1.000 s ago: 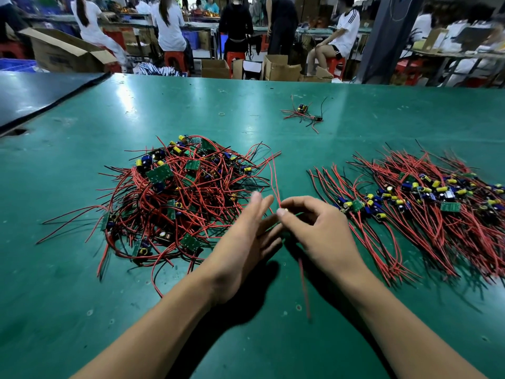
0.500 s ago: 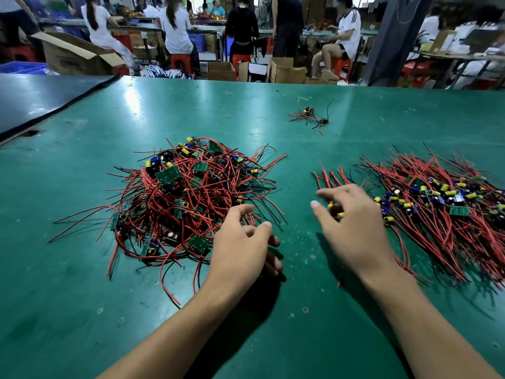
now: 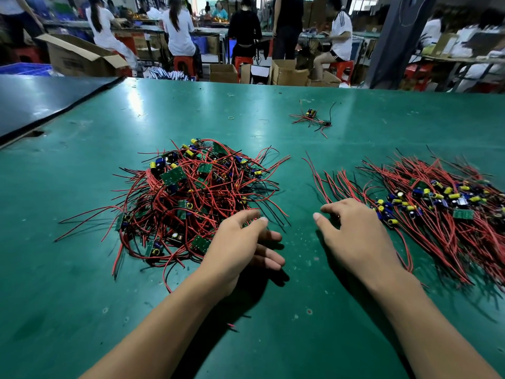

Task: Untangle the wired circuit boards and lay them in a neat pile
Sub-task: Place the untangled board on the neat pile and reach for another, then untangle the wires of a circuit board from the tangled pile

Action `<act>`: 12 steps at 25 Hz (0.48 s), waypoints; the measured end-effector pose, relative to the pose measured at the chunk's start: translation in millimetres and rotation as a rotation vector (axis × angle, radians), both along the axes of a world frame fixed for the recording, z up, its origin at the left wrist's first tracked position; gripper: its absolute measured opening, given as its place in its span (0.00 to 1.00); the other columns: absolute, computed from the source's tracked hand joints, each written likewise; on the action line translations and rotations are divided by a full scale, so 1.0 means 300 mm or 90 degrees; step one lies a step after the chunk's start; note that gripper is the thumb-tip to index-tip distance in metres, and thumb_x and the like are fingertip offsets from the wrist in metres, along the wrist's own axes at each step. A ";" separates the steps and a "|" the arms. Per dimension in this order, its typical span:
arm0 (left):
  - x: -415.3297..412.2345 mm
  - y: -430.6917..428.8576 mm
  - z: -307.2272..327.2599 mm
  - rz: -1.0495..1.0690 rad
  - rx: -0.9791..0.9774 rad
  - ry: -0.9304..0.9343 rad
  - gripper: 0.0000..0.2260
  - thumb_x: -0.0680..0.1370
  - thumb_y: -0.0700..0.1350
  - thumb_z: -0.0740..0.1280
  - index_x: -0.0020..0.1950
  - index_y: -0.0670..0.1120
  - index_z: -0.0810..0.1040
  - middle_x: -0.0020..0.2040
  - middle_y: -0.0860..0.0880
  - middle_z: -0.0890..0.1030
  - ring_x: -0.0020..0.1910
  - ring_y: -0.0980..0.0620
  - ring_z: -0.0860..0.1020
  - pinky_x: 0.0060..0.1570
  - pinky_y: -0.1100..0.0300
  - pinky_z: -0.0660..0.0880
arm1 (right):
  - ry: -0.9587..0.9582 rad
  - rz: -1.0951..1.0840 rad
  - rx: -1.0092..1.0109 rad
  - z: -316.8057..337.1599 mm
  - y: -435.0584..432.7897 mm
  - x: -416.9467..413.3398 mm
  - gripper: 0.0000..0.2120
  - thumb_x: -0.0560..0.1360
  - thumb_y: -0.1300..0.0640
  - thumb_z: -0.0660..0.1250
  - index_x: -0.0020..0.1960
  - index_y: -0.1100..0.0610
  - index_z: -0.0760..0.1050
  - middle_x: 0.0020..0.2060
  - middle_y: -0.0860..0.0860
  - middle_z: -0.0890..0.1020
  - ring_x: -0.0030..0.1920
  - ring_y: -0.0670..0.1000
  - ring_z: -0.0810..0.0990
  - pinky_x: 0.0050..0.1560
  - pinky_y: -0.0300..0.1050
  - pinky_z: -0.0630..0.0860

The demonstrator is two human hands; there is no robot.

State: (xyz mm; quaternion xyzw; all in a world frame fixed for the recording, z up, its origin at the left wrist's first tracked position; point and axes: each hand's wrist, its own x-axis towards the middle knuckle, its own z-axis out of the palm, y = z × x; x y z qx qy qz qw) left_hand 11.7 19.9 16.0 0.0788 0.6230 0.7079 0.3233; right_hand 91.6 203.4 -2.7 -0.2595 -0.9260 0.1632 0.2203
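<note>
Two bare hands, well apart above the green table mat (image 3: 136, 324). Left hand (image 3: 240, 250): fingers loosely curved, fingertips (image 3: 263, 219) at the near right fringe of the tangled heap of red and black wires and small green circuit boards (image 3: 196, 198), touching or just over the outermost strands, nothing visibly gripped. Right hand (image 3: 358, 239): palm down at the near left end of the combed pile of boards with red wires fanned the same way (image 3: 437, 214), fingers curled over the first boards and hidden. Grip or no grip there: cannot tell.

A second ago: both hands together between the two groups, busy with one board's wires. Half a second ago: already parted, right hand reaching the pile. Now: right hand down on the pile's edge, left hand back at the heap. Probably means one more board freed and laid down, with the next pick beginning. Plenty left, judging by a heap about as big as the pile.

Further out: a small stray clump of wired boards (image 3: 311, 119) alone toward the far side of the mat, well apart from both groups, and a thin yellow rubber band (image 3: 231, 118) to its left. A short red wire scrap (image 3: 231, 325) near the left forearm. A dark sheet (image 3: 41, 99) along the far left. Beyond the table, open brown cardboard boxes (image 3: 82, 58) and seated people, no hindrance. Main obstacle: wire loops crossing and hooking through one another in the heap, likely to drag neighbours along at any lift.
</note>
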 end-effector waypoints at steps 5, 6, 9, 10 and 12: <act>0.010 0.014 -0.009 0.007 0.036 0.001 0.18 0.81 0.38 0.63 0.71 0.44 0.67 0.62 0.40 0.74 0.30 0.42 0.83 0.30 0.55 0.80 | 0.074 0.011 -0.010 0.017 -0.005 0.009 0.14 0.78 0.51 0.69 0.59 0.57 0.83 0.54 0.52 0.81 0.56 0.53 0.79 0.60 0.49 0.75; 0.015 0.018 -0.012 0.011 0.053 0.002 0.17 0.82 0.38 0.63 0.70 0.44 0.67 0.64 0.40 0.74 0.32 0.42 0.83 0.31 0.54 0.81 | 0.100 0.031 -0.009 0.018 -0.018 0.007 0.13 0.78 0.52 0.70 0.58 0.57 0.83 0.53 0.51 0.80 0.53 0.52 0.79 0.59 0.48 0.75; 0.023 0.025 -0.019 0.034 0.103 0.017 0.15 0.81 0.38 0.62 0.67 0.46 0.67 0.61 0.40 0.76 0.33 0.41 0.84 0.31 0.55 0.80 | 0.140 0.120 -0.031 0.009 -0.067 -0.010 0.10 0.78 0.54 0.71 0.56 0.57 0.83 0.49 0.49 0.79 0.47 0.48 0.79 0.54 0.45 0.76; 0.023 0.027 -0.022 0.039 0.117 0.020 0.15 0.81 0.38 0.62 0.68 0.46 0.67 0.60 0.40 0.76 0.33 0.40 0.84 0.32 0.55 0.80 | 0.128 0.145 -0.041 -0.003 -0.079 -0.017 0.10 0.77 0.55 0.71 0.57 0.58 0.83 0.50 0.49 0.79 0.47 0.48 0.79 0.55 0.45 0.76; 0.019 0.030 -0.025 0.034 0.136 0.013 0.17 0.81 0.37 0.63 0.69 0.47 0.68 0.61 0.41 0.77 0.33 0.41 0.84 0.33 0.55 0.81 | 0.083 0.162 -0.055 -0.030 -0.087 -0.027 0.12 0.78 0.56 0.70 0.59 0.59 0.83 0.53 0.51 0.79 0.52 0.50 0.79 0.60 0.45 0.74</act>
